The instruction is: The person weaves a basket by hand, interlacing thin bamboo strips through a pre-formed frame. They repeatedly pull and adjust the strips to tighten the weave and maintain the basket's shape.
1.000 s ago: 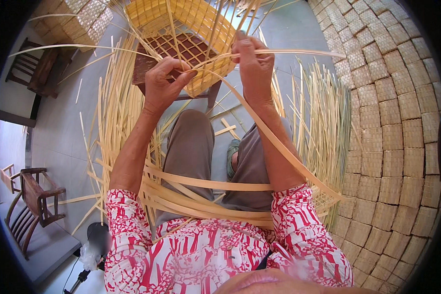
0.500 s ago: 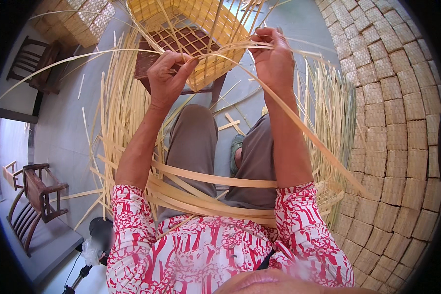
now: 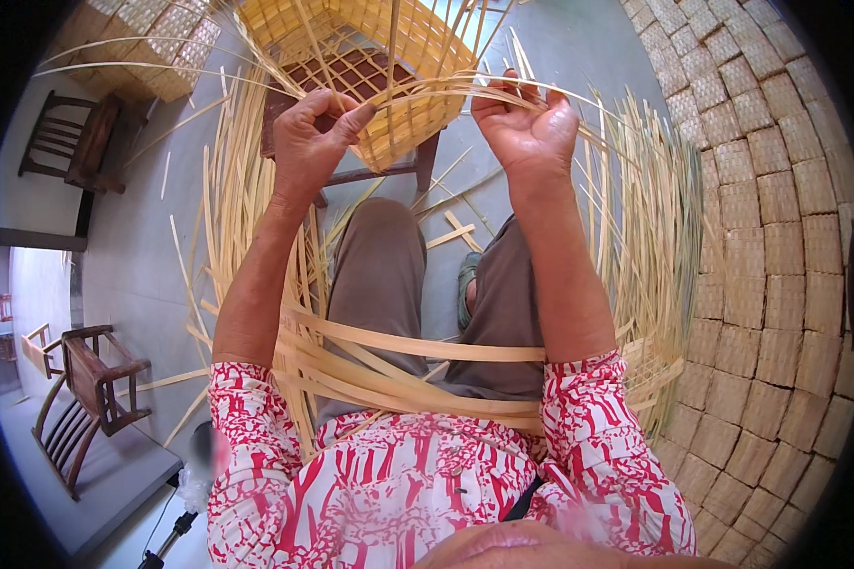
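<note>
A partly woven yellow bamboo basket lies tilted in front of me, with loose strips standing up from its rim. My left hand is at its near left edge, thumb and forefinger pinched on a thin bamboo strip. To the right of the basket, my right hand has its palm turned up and its fingers curled round bamboo strips, which stretch between both hands across the near rim. Their ends trail out past each hand. Exactly which strip each finger grips is hard to make out.
The basket rests on a dark wooden stool. Wide bamboo strips lie across my lap. Bundles of long strips flank my legs on both sides. Stacked woven baskets form a wall at right. Wooden chairs stand at left.
A wide strip that arched over my right forearm no longer crosses it. My right hand has turned its palm upward and moved slightly lower. My left hand still pinches near the basket's edge.
</note>
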The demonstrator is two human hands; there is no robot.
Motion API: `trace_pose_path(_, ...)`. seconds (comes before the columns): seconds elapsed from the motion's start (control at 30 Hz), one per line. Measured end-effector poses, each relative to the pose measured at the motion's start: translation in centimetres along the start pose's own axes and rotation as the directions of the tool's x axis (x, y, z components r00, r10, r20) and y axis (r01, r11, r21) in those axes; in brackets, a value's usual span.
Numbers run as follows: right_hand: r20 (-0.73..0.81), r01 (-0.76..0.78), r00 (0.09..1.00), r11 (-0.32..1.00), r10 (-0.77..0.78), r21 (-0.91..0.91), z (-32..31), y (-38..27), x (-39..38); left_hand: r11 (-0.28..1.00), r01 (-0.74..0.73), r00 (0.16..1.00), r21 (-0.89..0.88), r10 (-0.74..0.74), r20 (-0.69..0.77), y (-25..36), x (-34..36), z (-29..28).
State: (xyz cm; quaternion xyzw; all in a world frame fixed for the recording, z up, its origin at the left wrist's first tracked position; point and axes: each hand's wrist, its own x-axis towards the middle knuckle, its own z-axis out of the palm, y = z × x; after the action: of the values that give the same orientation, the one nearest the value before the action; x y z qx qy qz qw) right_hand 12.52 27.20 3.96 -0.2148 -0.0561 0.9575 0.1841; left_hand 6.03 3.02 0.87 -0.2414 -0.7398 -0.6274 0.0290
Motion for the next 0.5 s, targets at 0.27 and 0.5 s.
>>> trace_pose_path(0.27, 0.375, 0.416, 0.901, 0.688, -0.221, -0.594, 0.8, 1.1, -1.9, 0.999, -0.019, 1.0, -0.047, 0.02, 0.01, 0.0, -0.1, -0.2)
trace_pose_path(0.5, 0.763, 0.726, 0.616, 0.234, 0.197, -0.647, 0.6, -2.5, -1.6, 0.984, 0.032, 0.929, 0.178, -0.095, 0.358, 0.7, 1.9, -6.6)
